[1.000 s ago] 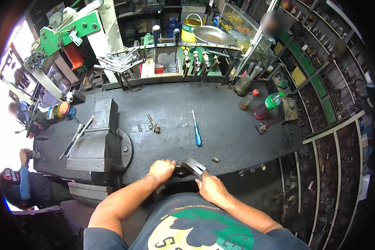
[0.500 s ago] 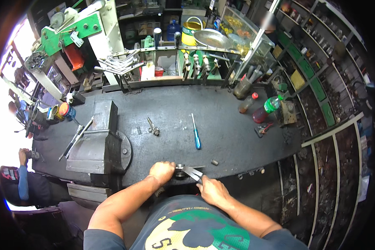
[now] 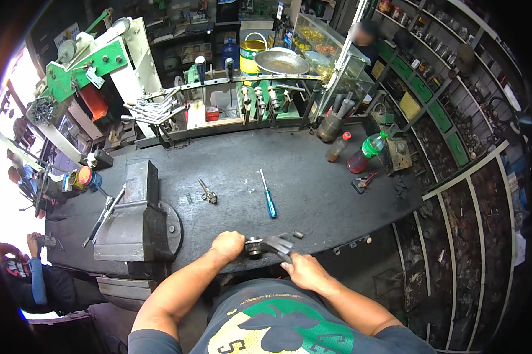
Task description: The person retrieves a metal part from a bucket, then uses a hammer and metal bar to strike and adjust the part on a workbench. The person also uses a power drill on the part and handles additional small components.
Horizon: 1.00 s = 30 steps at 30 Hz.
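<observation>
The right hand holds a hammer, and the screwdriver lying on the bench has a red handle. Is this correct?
Not the colour: the screwdriver on the bench has a blue handle, as the head view shows. The right hand does hold a hammer.

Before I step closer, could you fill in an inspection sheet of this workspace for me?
Surface: dark workbench, scuffed, with a large vise at left.
Job's things: hammer and round metal part, near the front edge.
Clutter: blue screwdriver, small metal cylinder, red-capped bottle, green-capped bottle.
Fingers: right hand grips the hammer; left hand is at the metal part, grip partly hidden.
Cables: nothing seen on the bench.
Surroundings: shelving at right; co-worker at left.
</observation>
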{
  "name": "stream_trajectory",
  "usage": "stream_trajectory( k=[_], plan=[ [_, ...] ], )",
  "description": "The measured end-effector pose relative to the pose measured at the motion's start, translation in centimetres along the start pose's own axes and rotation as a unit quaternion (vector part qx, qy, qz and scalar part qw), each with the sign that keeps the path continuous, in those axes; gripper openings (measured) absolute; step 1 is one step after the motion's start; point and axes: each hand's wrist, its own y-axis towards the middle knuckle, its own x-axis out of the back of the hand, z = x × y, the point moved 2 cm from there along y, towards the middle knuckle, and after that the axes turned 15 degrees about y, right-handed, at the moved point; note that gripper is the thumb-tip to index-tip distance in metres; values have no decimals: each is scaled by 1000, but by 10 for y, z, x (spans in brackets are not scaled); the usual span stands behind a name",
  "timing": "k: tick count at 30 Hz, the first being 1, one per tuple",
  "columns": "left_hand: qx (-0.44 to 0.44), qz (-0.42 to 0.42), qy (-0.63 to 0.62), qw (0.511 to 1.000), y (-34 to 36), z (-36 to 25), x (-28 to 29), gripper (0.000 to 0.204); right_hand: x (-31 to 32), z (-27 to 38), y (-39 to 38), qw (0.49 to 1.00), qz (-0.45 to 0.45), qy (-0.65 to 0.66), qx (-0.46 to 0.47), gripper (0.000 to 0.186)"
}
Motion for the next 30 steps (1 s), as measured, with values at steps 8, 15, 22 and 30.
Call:
stream_trajectory(
  k=[8,15,22,30],
  plan=[
    [-48,-61,54,996,23,-23,6,25,84,93,-40,931,-256,116,232,38],
    [-50,-62,38,996,21,-43,-1,25,15,23,13,998,-35,-29,-39,39],
    [-27,-60,17,998,30,-46,-1,24,60,85,-22,956,-232,54,170,37],
    [-24,7,27,999,44,-44,33,25,39,43,-12,989,-149,-4,12,32]
  ],
)
